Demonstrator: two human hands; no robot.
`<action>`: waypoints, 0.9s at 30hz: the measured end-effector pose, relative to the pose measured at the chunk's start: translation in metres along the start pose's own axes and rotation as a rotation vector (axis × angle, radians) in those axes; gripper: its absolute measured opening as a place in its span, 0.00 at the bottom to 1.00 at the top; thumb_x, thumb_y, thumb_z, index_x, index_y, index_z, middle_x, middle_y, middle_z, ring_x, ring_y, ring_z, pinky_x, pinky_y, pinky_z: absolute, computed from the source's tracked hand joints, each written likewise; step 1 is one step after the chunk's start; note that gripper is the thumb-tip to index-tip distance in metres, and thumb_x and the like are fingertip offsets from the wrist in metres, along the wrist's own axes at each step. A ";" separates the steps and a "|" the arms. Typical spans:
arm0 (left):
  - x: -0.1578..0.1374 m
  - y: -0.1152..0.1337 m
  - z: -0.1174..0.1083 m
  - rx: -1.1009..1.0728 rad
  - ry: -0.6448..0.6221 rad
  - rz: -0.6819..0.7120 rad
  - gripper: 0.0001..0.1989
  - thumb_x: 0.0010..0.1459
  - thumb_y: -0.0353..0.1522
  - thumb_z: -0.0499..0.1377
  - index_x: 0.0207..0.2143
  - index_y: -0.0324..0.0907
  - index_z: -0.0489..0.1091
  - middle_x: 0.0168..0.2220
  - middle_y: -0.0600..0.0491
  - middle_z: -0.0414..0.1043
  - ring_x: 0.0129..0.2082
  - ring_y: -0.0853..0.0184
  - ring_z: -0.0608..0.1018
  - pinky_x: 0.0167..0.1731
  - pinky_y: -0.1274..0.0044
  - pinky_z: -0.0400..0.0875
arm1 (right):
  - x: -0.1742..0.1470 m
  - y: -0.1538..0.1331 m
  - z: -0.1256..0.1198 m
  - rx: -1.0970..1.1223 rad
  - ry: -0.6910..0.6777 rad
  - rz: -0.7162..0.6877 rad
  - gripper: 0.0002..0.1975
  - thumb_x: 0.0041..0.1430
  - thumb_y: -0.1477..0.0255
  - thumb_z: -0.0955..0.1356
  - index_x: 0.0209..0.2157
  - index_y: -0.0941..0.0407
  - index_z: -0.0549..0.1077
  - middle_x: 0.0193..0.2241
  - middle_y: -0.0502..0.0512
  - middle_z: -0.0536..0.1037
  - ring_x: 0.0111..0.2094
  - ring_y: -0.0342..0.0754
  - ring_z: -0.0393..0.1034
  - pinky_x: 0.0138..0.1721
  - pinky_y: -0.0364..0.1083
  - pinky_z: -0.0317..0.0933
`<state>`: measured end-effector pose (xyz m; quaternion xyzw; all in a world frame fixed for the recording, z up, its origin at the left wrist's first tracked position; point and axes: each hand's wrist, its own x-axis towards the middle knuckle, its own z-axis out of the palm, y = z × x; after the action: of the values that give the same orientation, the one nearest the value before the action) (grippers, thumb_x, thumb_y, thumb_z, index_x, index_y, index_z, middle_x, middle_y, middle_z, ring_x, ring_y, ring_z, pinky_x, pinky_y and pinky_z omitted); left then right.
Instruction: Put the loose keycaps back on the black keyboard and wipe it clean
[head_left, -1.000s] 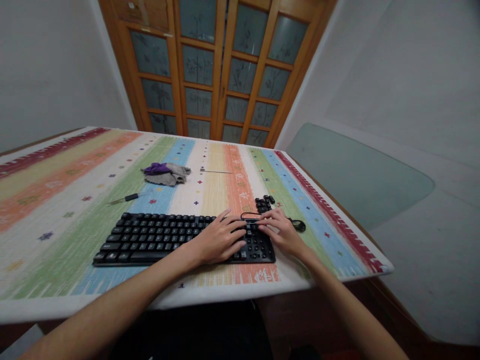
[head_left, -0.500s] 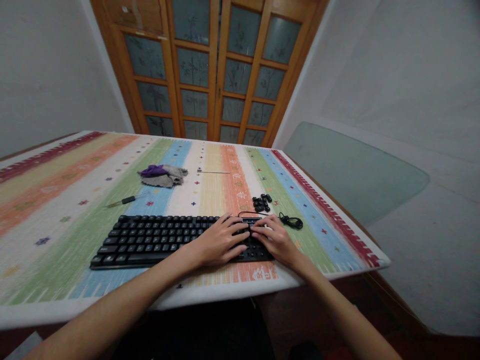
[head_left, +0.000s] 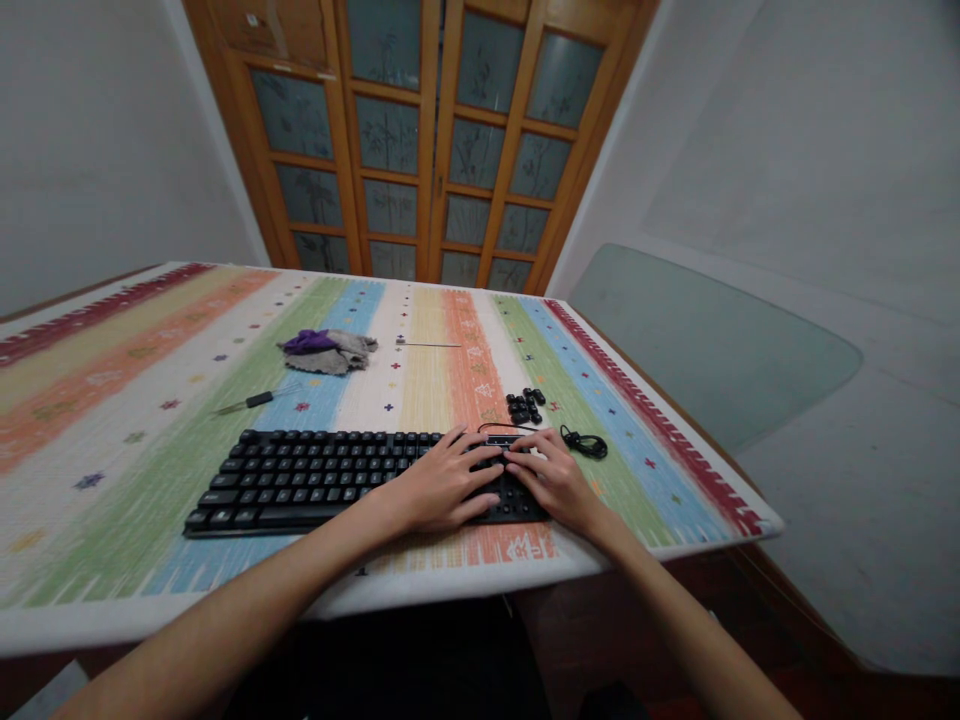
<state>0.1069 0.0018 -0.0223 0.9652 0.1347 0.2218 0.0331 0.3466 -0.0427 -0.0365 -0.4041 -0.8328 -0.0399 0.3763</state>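
Black keyboard (head_left: 315,475), left hand (head_left: 444,485) palm-down, fingers (head_left: 481,456) spread

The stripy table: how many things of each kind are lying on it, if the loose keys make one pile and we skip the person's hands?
Keyboard: 1
Pile of loose keys: 1
Coiled cable: 1
Grey-and-purple cloth bundle: 1
Black-handled tool: 1
Thin rod: 1
Total: 6

Lighting's looking dim & diffuse; area under table (head_left: 427,380) is sinking into shadow, wide lens is tilting walls (head_left: 825,160) nr edges, keyboard (head_left: 300,480) lettering's blurring.
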 end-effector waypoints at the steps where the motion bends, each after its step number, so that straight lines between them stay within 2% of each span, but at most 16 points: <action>1: 0.000 0.000 0.000 0.000 -0.001 0.002 0.18 0.69 0.40 0.54 0.56 0.41 0.69 0.61 0.44 0.68 0.65 0.54 0.65 0.66 0.53 0.54 | 0.000 -0.001 -0.001 -0.002 -0.014 -0.003 0.11 0.67 0.72 0.67 0.47 0.51 0.79 0.41 0.58 0.79 0.43 0.54 0.69 0.47 0.58 0.69; 10: 0.001 0.000 0.001 0.027 0.015 0.016 0.20 0.70 0.40 0.54 0.60 0.41 0.67 0.63 0.44 0.67 0.67 0.53 0.62 0.67 0.53 0.53 | 0.000 -0.004 -0.002 -0.016 -0.047 -0.014 0.12 0.67 0.73 0.67 0.48 0.51 0.79 0.44 0.59 0.78 0.45 0.55 0.70 0.48 0.59 0.69; 16: 0.002 0.000 0.003 0.025 -0.008 -0.004 0.21 0.69 0.40 0.55 0.60 0.42 0.66 0.63 0.44 0.66 0.66 0.54 0.63 0.67 0.55 0.53 | 0.000 -0.003 -0.004 -0.028 -0.060 -0.026 0.13 0.66 0.74 0.67 0.49 0.51 0.79 0.44 0.60 0.78 0.45 0.55 0.69 0.48 0.60 0.69; 23: 0.004 0.001 0.001 0.038 -0.023 -0.010 0.22 0.70 0.41 0.54 0.62 0.41 0.65 0.65 0.44 0.64 0.67 0.52 0.61 0.66 0.53 0.54 | 0.005 -0.004 -0.006 -0.061 -0.112 -0.069 0.12 0.68 0.75 0.65 0.47 0.53 0.79 0.44 0.61 0.77 0.46 0.56 0.68 0.50 0.60 0.68; 27: 0.005 0.001 0.000 0.035 -0.025 -0.018 0.21 0.69 0.41 0.55 0.60 0.41 0.66 0.64 0.43 0.65 0.66 0.52 0.63 0.66 0.54 0.54 | 0.008 -0.006 -0.009 -0.103 -0.122 -0.074 0.12 0.67 0.75 0.66 0.47 0.54 0.79 0.49 0.62 0.76 0.49 0.57 0.67 0.51 0.61 0.68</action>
<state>0.1119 0.0026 -0.0204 0.9670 0.1467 0.2072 0.0199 0.3448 -0.0447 -0.0229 -0.3934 -0.8653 -0.0721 0.3020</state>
